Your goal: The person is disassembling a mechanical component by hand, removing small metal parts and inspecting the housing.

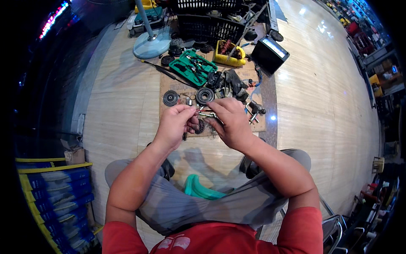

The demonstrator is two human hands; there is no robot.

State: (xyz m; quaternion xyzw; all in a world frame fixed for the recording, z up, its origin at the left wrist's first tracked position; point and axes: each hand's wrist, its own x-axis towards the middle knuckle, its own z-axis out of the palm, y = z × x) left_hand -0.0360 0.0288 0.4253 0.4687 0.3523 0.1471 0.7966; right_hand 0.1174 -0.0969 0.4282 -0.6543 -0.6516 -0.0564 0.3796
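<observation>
Left hand (175,125) and right hand (228,120) are pinching a small metal part with a red bit (201,111) between fingertips, held above the brown cardboard mat (173,91). Fingers are closed narrow on it; keeping both grips steady and close seems best, since black round gears (204,95) are lying just beyond the hands.

Both hands (203,120) on small part (202,111) (metal)

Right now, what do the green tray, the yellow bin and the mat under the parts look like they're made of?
The green tray looks like moulded plastic: even colour, shaped recesses holding dark tools. The yellow bin also seems plastic, with a smooth, bright rim. The mat looks like brown cardboard: flat, matt, stained. The small part between both hands glints, probably metal.
</observation>
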